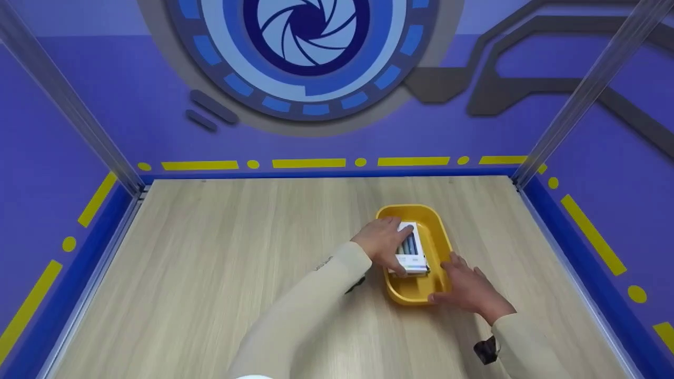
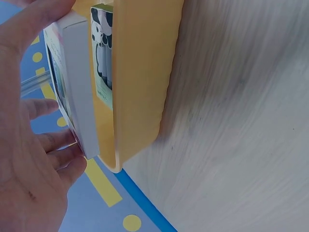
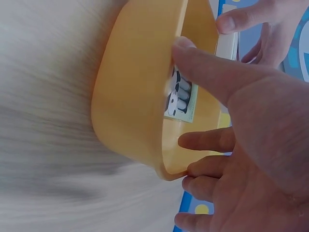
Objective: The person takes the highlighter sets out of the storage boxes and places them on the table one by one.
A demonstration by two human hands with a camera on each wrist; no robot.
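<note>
My left hand (image 1: 380,243) grips a white box (image 1: 412,259) by its edges, thumb on one end and fingers at the other. Coloured sticks show in a row on its front. The box is over a yellow tray (image 1: 410,301). Inside the tray lies a second box (image 2: 103,63) with a panda print, beneath the white one and mostly hidden in the head view. At the tray's near right corner, my right hand (image 1: 469,287) has its thumb (image 3: 186,44) at the rim and its fingers spread across the corner, fairly straight.
The tray stands right of centre on a light wood tabletop (image 1: 237,237). Purple panels with yellow marks (image 1: 308,162) enclose the back and both sides. Clear posts (image 1: 584,95) rise at the back corners.
</note>
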